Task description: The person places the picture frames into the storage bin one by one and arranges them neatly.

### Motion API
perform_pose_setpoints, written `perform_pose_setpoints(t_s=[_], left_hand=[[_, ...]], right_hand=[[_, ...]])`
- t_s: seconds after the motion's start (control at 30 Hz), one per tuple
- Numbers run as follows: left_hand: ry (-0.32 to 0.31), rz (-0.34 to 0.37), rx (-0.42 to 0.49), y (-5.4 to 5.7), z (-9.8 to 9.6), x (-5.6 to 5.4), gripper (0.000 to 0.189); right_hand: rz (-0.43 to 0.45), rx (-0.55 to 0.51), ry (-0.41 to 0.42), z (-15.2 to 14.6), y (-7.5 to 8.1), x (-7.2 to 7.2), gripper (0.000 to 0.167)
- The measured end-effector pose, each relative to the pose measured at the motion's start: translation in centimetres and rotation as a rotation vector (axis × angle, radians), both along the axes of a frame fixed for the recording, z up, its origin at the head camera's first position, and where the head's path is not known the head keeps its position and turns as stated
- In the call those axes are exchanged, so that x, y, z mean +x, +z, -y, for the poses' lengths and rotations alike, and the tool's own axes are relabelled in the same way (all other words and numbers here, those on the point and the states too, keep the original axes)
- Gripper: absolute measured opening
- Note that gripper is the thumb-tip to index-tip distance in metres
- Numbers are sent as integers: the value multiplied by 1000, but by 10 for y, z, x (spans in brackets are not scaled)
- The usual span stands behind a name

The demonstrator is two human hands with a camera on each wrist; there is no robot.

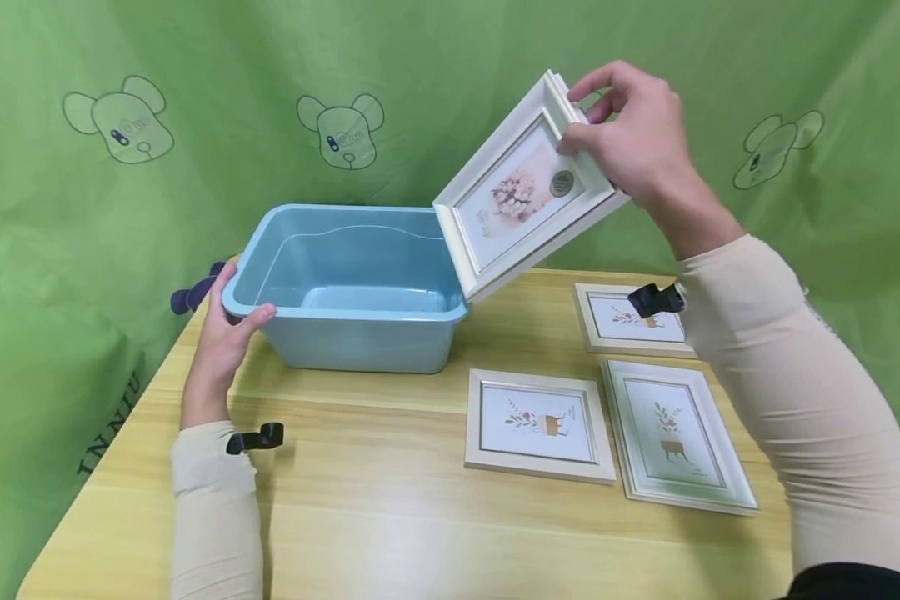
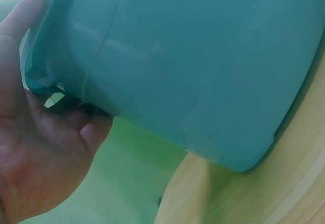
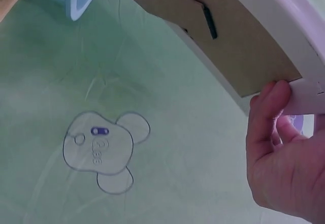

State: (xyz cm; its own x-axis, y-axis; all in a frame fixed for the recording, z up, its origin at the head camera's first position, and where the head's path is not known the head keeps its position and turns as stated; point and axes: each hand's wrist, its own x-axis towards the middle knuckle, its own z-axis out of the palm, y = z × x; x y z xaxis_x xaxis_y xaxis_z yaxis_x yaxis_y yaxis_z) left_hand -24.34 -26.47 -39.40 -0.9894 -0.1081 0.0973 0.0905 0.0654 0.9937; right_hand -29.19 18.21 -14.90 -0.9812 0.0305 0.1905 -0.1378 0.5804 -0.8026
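Note:
My left hand (image 1: 217, 350) grips the left end of a light blue plastic basin (image 1: 360, 342), thumb on top of the rim. In the left wrist view the fingers of the left hand (image 2: 45, 158) curl under the rim of the basin (image 2: 193, 71). My right hand (image 1: 641, 137) pinches one end of a white picture frame (image 1: 513, 196) with a pink flower print. Tilted, the frame is held up at the basin's right end, its lower corner overlapping the rim in the head view. The right wrist view shows the right hand (image 3: 284, 158) and the frame's brown backing (image 3: 254, 46) with its stand.
On the wooden table (image 1: 360, 517) lie a front picture frame (image 1: 540, 425), a right-hand one (image 1: 678, 437) and a back one (image 1: 633, 321), partly behind the right sleeve. A green cloth (image 1: 450, 50) with bear-head outlines hangs behind the table.

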Motion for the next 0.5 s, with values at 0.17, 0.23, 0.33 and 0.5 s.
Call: perform_pose_setpoints(t_s=[0.17, 0.23, 0.33, 0.5], left_hand=[[-4, 0, -6, 1, -1, 1, 89], [-7, -3, -8, 1, -1, 2, 89], [-10, -2, -10, 2, -1, 2, 89], [-5, 3, -16, 2, -1, 2, 88]], right_hand=[[-3, -40, -14, 9, -4, -5, 47], [-1, -28, -21, 13, -7, -8, 47], [6, -9, -27, 18, -12, -12, 48], [36, 10, -33, 28, -20, -18, 48]])
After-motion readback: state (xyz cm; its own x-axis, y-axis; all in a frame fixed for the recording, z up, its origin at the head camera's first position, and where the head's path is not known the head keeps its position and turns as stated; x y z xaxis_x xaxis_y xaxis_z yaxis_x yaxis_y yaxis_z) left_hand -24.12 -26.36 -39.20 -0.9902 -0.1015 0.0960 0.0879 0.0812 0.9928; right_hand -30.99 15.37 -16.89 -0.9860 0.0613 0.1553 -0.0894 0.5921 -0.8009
